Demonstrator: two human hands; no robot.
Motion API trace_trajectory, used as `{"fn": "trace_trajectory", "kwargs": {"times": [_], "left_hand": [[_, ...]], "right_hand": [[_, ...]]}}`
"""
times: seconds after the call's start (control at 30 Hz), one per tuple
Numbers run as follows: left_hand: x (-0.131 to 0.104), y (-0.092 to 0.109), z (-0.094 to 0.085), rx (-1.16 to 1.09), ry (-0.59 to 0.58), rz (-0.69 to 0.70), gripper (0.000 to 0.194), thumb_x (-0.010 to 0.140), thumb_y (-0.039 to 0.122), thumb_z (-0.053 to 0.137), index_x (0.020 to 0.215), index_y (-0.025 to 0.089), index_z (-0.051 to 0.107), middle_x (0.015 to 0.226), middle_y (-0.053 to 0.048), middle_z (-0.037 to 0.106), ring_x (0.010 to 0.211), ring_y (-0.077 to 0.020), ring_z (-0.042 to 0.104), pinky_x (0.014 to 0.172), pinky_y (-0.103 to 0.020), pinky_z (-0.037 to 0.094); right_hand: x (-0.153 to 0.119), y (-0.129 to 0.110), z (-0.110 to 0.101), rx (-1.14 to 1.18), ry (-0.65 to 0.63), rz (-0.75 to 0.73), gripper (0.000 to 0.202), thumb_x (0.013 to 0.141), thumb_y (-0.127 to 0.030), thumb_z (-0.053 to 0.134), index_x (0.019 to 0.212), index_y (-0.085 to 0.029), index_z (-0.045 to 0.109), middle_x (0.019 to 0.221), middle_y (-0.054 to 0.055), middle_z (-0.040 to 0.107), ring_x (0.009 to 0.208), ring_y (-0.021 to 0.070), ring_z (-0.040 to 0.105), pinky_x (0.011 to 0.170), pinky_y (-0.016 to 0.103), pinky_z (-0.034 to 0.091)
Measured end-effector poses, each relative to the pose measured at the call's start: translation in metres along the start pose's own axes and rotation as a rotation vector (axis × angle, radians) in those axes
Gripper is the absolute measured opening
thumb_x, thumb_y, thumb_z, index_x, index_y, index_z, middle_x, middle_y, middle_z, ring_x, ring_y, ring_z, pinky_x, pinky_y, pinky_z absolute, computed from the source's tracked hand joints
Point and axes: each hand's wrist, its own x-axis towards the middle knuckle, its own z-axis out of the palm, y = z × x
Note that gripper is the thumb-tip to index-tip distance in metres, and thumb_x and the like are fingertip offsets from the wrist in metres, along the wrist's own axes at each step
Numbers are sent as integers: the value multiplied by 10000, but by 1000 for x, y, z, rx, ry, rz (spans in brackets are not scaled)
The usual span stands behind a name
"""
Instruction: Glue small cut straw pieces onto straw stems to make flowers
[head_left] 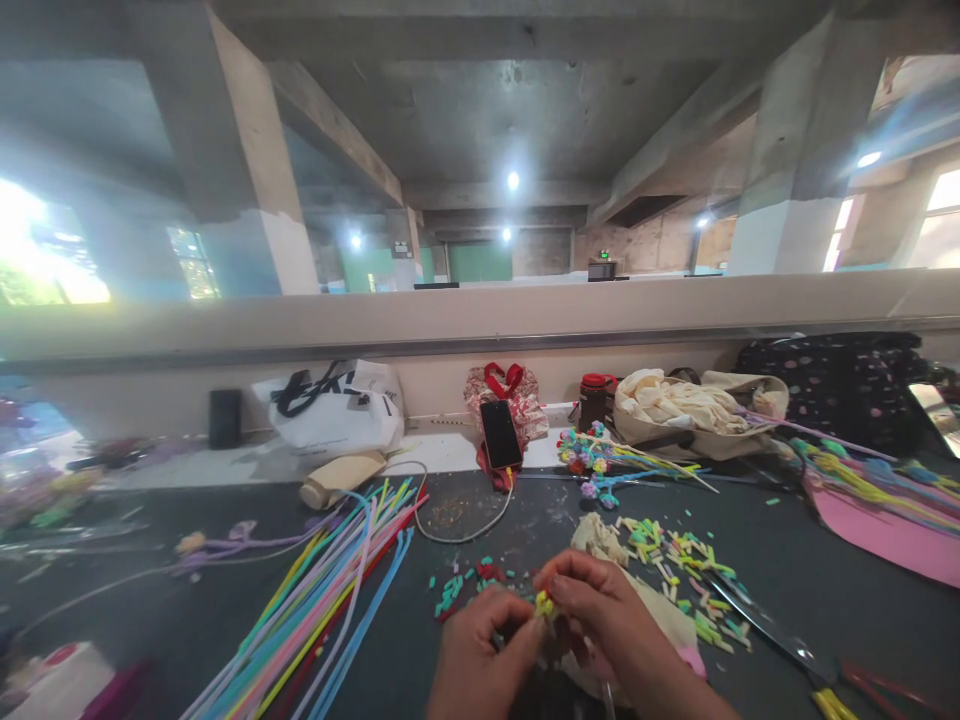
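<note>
At the lower middle, my left hand and my right hand meet, fingertips closed in a pinch on a small yellow fuzzy piece. It looks like chenille stem; its full shape is hidden by the fingers. Short green and red cut pieces lie just beyond my left hand. Past my right hand, many yellow, green and pink cut pieces are scattered by a pale cloth. To the left rests a long bundle of coloured chenille stems.
Scissors lie at the right. Behind stand a phone with a cable, finished-looking fuzzy flowers, a dark bottle, a cream bag and a white bag. A low partition closes the table's back.
</note>
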Motion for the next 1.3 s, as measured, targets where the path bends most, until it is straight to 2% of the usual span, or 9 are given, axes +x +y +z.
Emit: {"fn": "trace_trajectory", "kwargs": {"times": [0.27,0.43,0.5,0.63,0.7,0.83,1.0,1.13,1.3], "left_hand": [[2,0,-2,-96,31,-140,165,568,324,617,530,165,598,514,24,539,528,-121,450,529,-221,327],[8,-2,-5,-449,-48,-314,284,545,405,668,506,133,593,435,39,482,441,-84,393,488,-217,302],[8,1,-8,-662,-77,-420,304,542,418,681,545,122,607,447,24,511,435,-88,426,487,-220,326],[5,11,-12,-961,-40,-566,232,560,336,701,604,120,629,588,-18,605,536,-116,539,520,-214,391],[4,11,-12,-1042,-18,-587,192,558,289,708,629,123,642,615,-29,626,550,-125,559,528,-219,408],[6,5,-6,-1121,-123,-536,225,551,306,706,657,114,654,644,-68,654,576,-182,597,602,-298,447],[6,7,0,-1121,-180,-461,241,588,341,680,655,113,648,629,-79,656,611,-210,610,629,-324,447],[2,13,-5,-1110,-164,-499,192,572,262,701,666,105,645,610,-70,654,596,-196,603,603,-307,449],[2,15,-7,-1131,-67,-556,180,534,212,727,648,118,625,611,-42,646,533,-156,581,543,-278,446]], "right_hand": [[-1,-2,3,-4,40,28,278,621,-401,657,673,-145,563,409,-84,421,335,32,354,330,131,268],[4,5,-6,-95,83,-14,423,703,-513,548,959,-176,543,591,-34,561,329,29,370,289,123,223],[5,9,-7,-118,92,-43,409,711,-523,535,908,-166,561,662,-10,578,364,31,397,305,126,241],[6,18,0,-133,15,3,364,674,-507,582,639,-145,558,496,-40,488,394,47,390,371,148,275],[6,20,5,-192,-42,2,376,660,-508,593,579,-144,548,455,-53,445,391,48,358,384,159,265],[8,24,10,-305,-90,-64,388,624,-519,617,558,-141,555,445,-61,409,416,55,335,416,174,274],[12,30,4,-267,32,-62,397,635,-534,594,549,-152,529,427,-66,395,388,58,343,380,173,269],[12,31,1,-159,112,-18,317,632,-469,626,628,-163,542,489,-60,466,377,51,380,366,164,282],[13,34,-2,-155,46,10,297,666,-433,618,802,-172,583,538,-51,530,367,51,413,364,159,304]]}}
